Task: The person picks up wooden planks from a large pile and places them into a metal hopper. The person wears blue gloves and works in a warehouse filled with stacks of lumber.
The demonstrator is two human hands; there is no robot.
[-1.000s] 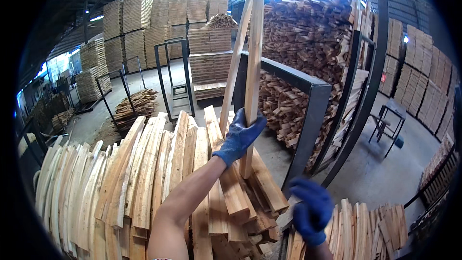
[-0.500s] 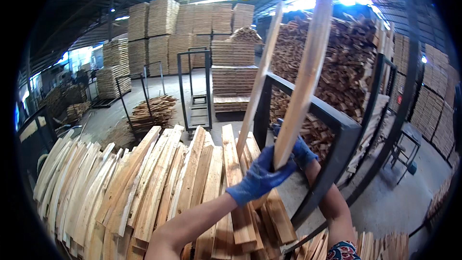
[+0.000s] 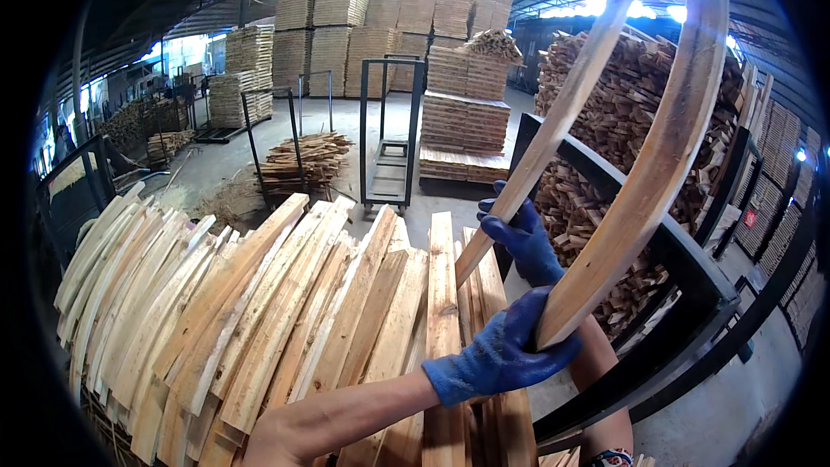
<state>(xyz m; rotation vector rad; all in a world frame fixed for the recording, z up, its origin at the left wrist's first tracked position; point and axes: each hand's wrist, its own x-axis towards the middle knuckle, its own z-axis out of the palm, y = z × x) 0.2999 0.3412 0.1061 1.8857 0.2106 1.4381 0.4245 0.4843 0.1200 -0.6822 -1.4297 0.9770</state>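
My left hand (image 3: 506, 350), in a blue glove, is closed around the lower end of a long wooden board (image 3: 635, 190), which tilts up and to the right. Behind it, my right hand (image 3: 526, 242), also blue-gloved, has its fingers bent around a narrower wooden board (image 3: 558, 108). That second board leans the same way, its lower end down among the stacked boards (image 3: 346, 320). My forearms cross, the right one passing behind the first board. The stacked boards lie side by side in a wide row beneath and left of my hands.
A black metal frame (image 3: 683, 246) stands close to my right hand. Beyond it rises a big heap of wood pieces (image 3: 605, 95). Farther off are an upright metal rack (image 3: 389, 134), a low pile of sticks (image 3: 303, 164) and tall stacks of boards (image 3: 467, 112).
My view has turned to the right. The board in my left hand tilts farther right, and my right hand has moved from beside it onto the narrower board.
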